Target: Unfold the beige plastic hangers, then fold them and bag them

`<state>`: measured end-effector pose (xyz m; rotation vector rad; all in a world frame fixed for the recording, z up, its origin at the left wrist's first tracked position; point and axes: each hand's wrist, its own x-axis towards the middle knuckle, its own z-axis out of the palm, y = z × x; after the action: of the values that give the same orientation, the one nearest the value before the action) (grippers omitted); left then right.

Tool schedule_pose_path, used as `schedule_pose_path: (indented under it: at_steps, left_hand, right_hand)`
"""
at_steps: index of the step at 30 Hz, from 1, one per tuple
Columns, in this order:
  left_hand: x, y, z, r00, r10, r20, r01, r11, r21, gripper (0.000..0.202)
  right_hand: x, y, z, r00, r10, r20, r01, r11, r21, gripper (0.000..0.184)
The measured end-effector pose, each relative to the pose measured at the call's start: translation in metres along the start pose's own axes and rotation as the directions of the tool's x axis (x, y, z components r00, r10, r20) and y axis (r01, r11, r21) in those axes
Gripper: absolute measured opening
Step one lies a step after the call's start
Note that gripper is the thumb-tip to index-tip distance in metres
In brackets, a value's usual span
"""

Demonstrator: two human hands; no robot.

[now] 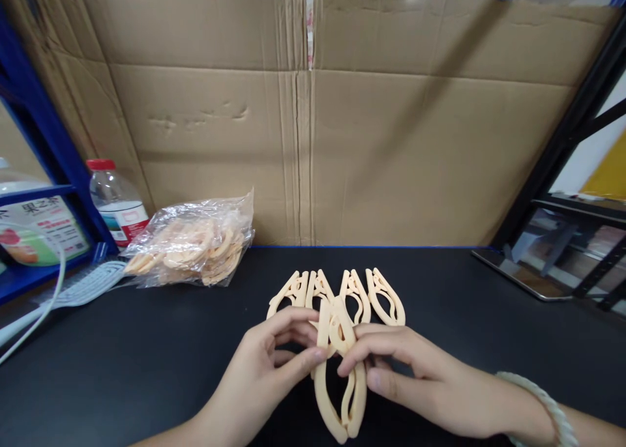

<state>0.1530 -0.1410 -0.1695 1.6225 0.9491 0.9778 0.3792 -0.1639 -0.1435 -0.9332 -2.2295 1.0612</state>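
A beige plastic folding clothes hanger (359, 395), its arms folded together, is held upright at the front middle of the black table. My left hand (276, 359) pinches its left side between thumb and fingers. On the right side, the fingers and thumb of my right hand (411, 372) are closed on the same hanger. Just behind it lie several similar folded hangers (391, 303) in a row. My hands and the held hanger partly cover the nearer ends of some of them.
At the left back sits a clear plastic bag (195, 238) of more beige hangers, beside a red-capped bottle (117, 202). A pale hairbrush (92, 284) and a white cable (51, 317) lie at the left. Cardboard (440, 141) stands behind the table; a flat, shiny panel (521, 274) lies at the right.
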Motion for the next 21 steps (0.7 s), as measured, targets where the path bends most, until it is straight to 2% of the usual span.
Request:
schedule_pose_path:
  at_steps: [2, 4, 7, 9, 12, 15, 18, 21]
  left_hand:
    - [0.001, -0.002, -0.004, 0.997, 0.076, -0.017, -0.075, 0.994, 0.078, 0.030]
    - [0.003, -0.006, -0.010, 0.983, 0.180, -0.014, -0.173, 0.962, 0.213, 0.029]
    - [0.005, -0.014, -0.018, 0.945, 0.323, 0.050, -0.310, 0.837, 0.452, 0.034]
    - [0.006, -0.019, -0.021, 0.930, 0.350, 0.108, -0.346, 0.743, 0.572, 0.045]
    - [0.005, -0.025, -0.022, 0.920, 0.344, 0.190, -0.375, 0.624, 0.686, 0.056]
    - [0.003, -0.028, -0.021, 0.912, 0.334, 0.238, -0.391, 0.534, 0.749, 0.054]
    - [0.000, -0.028, -0.018, 0.921, 0.286, 0.265, -0.371, 0.437, 0.819, 0.055]
    - [-0.003, -0.027, -0.015, 0.935, 0.226, 0.273, -0.339, 0.346, 0.875, 0.058]
  right_hand:
    - [0.001, 0.006, -0.010, 0.998, 0.019, -0.058, -0.017, 0.999, 0.036, 0.025]
    - [0.003, 0.017, -0.028, 0.982, 0.069, -0.175, -0.058, 0.996, 0.063, 0.026]
    - [0.003, 0.045, -0.066, 0.908, 0.235, -0.348, -0.240, 0.970, 0.029, 0.034]
    - [0.001, 0.067, -0.089, 0.857, 0.294, -0.423, -0.354, 0.933, -0.068, 0.035]
    - [-0.002, 0.092, -0.106, 0.839, 0.333, -0.431, -0.455, 0.863, -0.219, 0.038]
    - [-0.007, 0.097, -0.103, 0.863, 0.332, -0.381, -0.474, 0.794, -0.380, 0.041]
    - [-0.011, 0.084, -0.087, 0.882, 0.303, -0.362, -0.467, 0.672, -0.574, 0.045]
    - [-0.012, 0.065, -0.065, 0.899, 0.307, -0.313, -0.438, 0.641, -0.630, 0.070]
